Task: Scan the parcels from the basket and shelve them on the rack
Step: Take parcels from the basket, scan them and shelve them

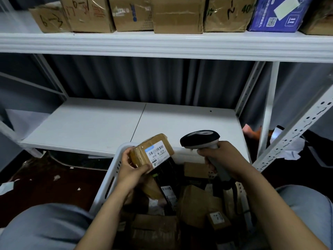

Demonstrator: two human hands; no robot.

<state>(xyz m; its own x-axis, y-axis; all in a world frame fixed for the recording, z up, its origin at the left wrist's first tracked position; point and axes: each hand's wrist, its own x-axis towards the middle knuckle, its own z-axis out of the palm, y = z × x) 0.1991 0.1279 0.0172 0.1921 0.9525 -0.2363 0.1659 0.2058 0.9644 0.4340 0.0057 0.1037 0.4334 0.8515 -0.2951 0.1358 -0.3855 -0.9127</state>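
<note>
My left hand (132, 169) grips a small brown taped parcel (144, 153) with a white barcode label facing up, held above the far end of the white basket (111, 179). My right hand (222, 156) holds a grey and black barcode scanner (200, 138) by its handle; its head sits just right of the parcel, a short gap away. Below both hands the basket holds several brown cardboard parcels (195, 204) and a black one (166, 179). The white rack's low shelf (100, 123) lies bare just beyond the basket.
The rack's upper shelf (162, 44) carries a row of several cardboard boxes (177, 15) and a blue box (277, 14). A perforated white upright (295, 132) slants at the right. Paper scraps (292, 149) litter the dark floor. My knees flank the basket.
</note>
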